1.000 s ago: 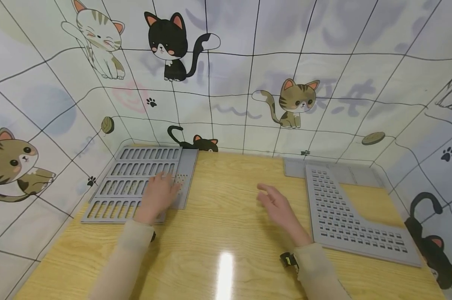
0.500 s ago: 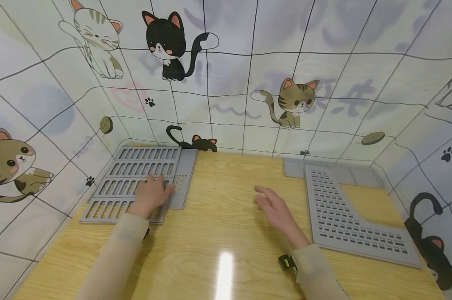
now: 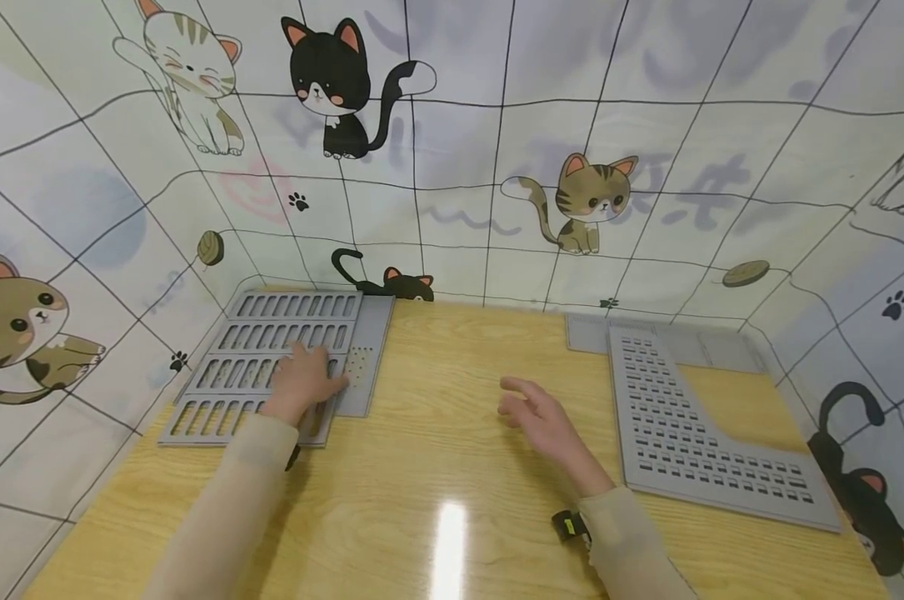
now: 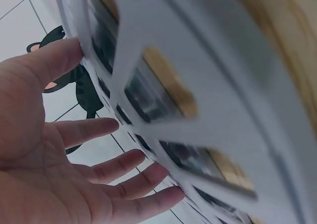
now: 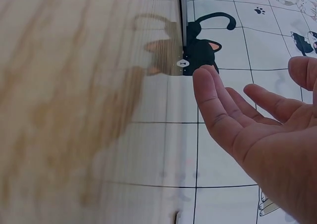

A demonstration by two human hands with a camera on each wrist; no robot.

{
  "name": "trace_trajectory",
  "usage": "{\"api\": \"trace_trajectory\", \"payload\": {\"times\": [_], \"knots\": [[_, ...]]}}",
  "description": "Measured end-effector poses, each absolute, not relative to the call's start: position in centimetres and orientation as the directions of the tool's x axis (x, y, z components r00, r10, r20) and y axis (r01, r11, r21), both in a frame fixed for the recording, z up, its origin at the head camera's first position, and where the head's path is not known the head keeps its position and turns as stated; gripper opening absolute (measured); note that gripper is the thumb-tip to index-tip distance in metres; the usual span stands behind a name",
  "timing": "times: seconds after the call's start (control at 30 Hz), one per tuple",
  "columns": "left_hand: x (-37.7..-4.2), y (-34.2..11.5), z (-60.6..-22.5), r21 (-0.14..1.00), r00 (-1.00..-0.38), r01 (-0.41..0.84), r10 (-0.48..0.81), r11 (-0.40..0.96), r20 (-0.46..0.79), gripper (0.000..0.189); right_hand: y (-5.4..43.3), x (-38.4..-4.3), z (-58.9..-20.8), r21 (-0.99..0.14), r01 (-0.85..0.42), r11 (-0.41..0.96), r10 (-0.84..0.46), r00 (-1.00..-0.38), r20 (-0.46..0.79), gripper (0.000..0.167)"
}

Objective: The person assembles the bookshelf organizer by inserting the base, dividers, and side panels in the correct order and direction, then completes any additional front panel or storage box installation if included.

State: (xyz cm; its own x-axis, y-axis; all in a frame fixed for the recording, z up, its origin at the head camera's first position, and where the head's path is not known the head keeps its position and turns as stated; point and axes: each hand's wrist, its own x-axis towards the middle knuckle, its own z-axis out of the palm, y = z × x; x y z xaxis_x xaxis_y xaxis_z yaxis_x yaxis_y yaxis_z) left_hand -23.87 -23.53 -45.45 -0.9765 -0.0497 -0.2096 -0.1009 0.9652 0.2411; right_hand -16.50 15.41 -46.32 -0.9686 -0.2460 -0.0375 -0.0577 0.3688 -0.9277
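Observation:
At the left of the table in the head view lies a grey plate with rows of long slots (image 3: pixel 290 322). Over its right part is my left hand (image 3: pixel 302 385), fingers spread, palm down. In the left wrist view the fingertips (image 4: pixel 168 194) of that hand reach the slotted plate (image 4: pixel 163 80) and appear to touch it; nothing is gripped. Above the middle of the table hovers my right hand (image 3: pixel 543 423), its fingers loosely bent. The right wrist view has the same hand (image 5: pixel 257 125) holding nothing, apart from the table surface.
Beside the slotted plate lies a flat grey panel with small holes (image 3: pixel 374 329). On the right is an L-shaped grey plate (image 3: pixel 687 432) with many small rectangular openings. Thin grey panels (image 3: pixel 588 335) lie behind it. Cat-printed walls (image 3: pixel 459 150) surround the wooden table (image 3: pixel 422 467).
My left hand has shifted left across the slotted plate, away from the holed panel. My right hand has drifted slightly left and nearer. The plates stay put.

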Motion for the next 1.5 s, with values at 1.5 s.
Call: {"api": "trace_trajectory", "payload": {"times": [1.5], "knots": [[-19.8,-11.4,-45.5,0.402,-0.975,0.047,-0.045,0.914,0.217,0.048,16.6,-16.9,-46.5,-0.874,0.004,0.486,-0.211,-0.97,-0.122,0.047]]}}
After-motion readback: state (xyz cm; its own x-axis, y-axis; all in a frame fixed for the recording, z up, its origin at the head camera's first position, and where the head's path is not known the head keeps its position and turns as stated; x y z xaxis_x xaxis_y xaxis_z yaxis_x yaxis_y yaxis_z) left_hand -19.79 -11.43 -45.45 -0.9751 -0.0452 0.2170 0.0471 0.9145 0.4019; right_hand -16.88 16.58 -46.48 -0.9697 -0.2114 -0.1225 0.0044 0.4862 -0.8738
